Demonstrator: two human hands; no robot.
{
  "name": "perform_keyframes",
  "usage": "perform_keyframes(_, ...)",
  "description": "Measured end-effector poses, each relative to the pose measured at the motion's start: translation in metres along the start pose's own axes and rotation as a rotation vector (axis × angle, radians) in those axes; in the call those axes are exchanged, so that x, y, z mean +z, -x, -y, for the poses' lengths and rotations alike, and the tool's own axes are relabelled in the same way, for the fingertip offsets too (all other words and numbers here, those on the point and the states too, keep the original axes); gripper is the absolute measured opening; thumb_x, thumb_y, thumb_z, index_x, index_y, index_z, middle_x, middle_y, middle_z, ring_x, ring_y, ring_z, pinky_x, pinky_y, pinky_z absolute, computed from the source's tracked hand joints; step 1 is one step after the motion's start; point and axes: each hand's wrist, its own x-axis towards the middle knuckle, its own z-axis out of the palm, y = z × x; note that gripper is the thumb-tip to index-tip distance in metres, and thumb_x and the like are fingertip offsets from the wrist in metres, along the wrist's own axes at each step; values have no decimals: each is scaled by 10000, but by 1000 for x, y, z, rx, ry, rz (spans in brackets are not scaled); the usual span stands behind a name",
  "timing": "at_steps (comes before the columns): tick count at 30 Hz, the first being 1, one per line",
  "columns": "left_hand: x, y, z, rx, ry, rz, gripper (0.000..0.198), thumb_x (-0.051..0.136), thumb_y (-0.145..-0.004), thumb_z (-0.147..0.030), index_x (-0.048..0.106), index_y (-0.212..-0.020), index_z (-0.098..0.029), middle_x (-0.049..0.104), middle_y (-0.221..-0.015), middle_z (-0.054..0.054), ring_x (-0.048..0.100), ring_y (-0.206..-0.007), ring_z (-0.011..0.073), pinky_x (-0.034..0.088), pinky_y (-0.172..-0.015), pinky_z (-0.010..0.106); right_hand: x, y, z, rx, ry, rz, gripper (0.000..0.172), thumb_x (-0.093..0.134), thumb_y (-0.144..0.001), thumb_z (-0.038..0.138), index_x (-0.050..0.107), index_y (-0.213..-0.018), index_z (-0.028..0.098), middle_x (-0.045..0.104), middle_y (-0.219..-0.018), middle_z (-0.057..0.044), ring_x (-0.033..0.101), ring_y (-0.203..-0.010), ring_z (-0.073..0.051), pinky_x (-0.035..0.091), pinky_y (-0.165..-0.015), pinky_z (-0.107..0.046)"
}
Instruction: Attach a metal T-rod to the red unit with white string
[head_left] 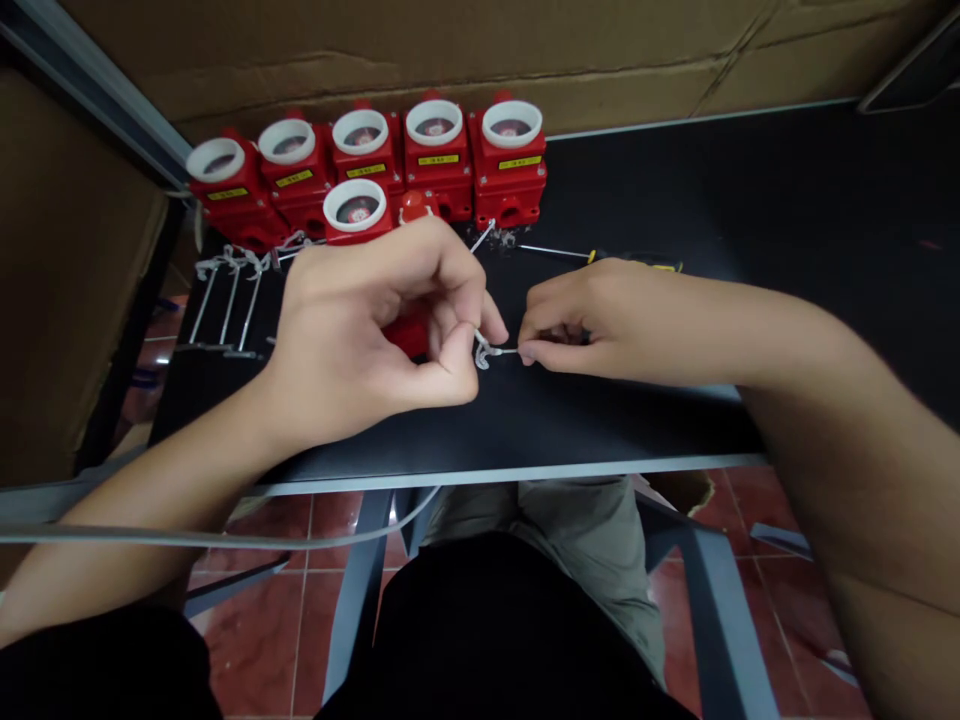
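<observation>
My left hand (375,320) is curled shut over a red part (409,335) on the black table (675,420), its thumb and forefinger pinching a small white clip (482,352). My right hand (592,320) is closed in a pinch on a thin metal pin (506,351) whose tip meets that clip. Both hands sit near the table's front edge, close together. Most of the red part is hidden under my left fingers.
Several red boxes with white round caps (435,150) stand in a row at the back left. Long metal pins with white clips (225,300) lie at the left. A screwdriver (600,256) lies behind my right hand. Cardboard (450,50) lines the back.
</observation>
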Motion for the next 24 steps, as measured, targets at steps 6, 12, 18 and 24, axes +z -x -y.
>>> perform_keyframes(6,3,-1,1,-108,236,-7,182,755,-984,-76,701,-946,-245,871,-1005,3,845,-776,152,679,-700,252,9,-1,2,-122,39,-249,134,784,-1058,295,831,-1130,191,768,-1082,-68,709,-899,-217,496,-810,-345)
perform_keyframes(12,1,-6,3,-125,402,15,195,828,-1054,-136,686,-938,-202,882,-1043,35,865,-814,152,701,-748,229,17,-9,12,-330,-99,-299,232,780,-1182,350,762,-1019,185,704,-972,-21,617,-779,-142,452,-714,-276)
perform_keyframes(18,2,-6,2,-140,540,-43,320,863,-1125,-386,636,-970,-221,867,-1118,56,854,-860,164,724,-774,289,11,-7,20,-251,-355,-363,258,811,-1169,440,849,-1036,222,775,-919,-16,681,-763,-147,511,-717,-293)
perform_keyframes(24,3,-6,9,-340,611,135,313,864,-1037,-250,644,-1259,-248,823,-1291,64,820,-726,146,703,-665,296,8,-3,35,-138,-687,-527,367,936,-1052,587,868,-983,233,787,-887,-32,663,-626,-127,547,-581,-287)
